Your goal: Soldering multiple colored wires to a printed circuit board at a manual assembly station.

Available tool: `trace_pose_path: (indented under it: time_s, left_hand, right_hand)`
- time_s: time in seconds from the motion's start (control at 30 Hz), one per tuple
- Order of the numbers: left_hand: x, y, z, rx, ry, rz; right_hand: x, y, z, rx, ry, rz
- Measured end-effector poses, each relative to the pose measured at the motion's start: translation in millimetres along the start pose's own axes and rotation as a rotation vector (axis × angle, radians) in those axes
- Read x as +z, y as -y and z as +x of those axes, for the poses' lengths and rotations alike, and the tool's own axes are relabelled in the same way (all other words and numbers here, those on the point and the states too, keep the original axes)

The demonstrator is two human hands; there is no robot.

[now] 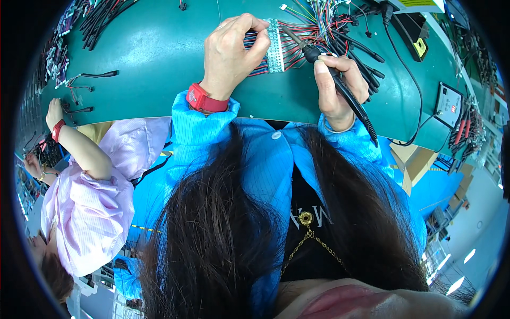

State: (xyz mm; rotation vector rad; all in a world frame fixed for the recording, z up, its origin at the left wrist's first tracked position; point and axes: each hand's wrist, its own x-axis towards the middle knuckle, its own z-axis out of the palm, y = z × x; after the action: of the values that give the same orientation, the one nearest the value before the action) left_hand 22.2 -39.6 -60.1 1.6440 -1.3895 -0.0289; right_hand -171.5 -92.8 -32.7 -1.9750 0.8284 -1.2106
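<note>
Green bench top (154, 58) fills our head view. Our left hand (234, 50) pinches the white connector strip (274, 45) of coloured wires; just beside it, our right hand (340, 85) grips a black soldering iron (345, 90), tip touching the strip.

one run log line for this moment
left hand: pinching white connector strip | right hand: gripping black pen tool, tip at wires | green bench
</note>
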Motion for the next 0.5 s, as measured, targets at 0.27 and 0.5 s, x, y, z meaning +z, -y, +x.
trace_pose_path:
  time_s: [0.27, 0.5]
  left_hand:
    - [1.2, -0.4, 1.5, 0.015, -0.006, 0.022]
    - [0.9, 2.3, 2.0, 0.045, -0.009, 0.031]
  right_hand:
    - [-3.4, 2.5, -0.1, 0.053, -0.025, 0.018]
    - [-1.5, 2.8, 0.3, 0.061, 0.027, 0.020]
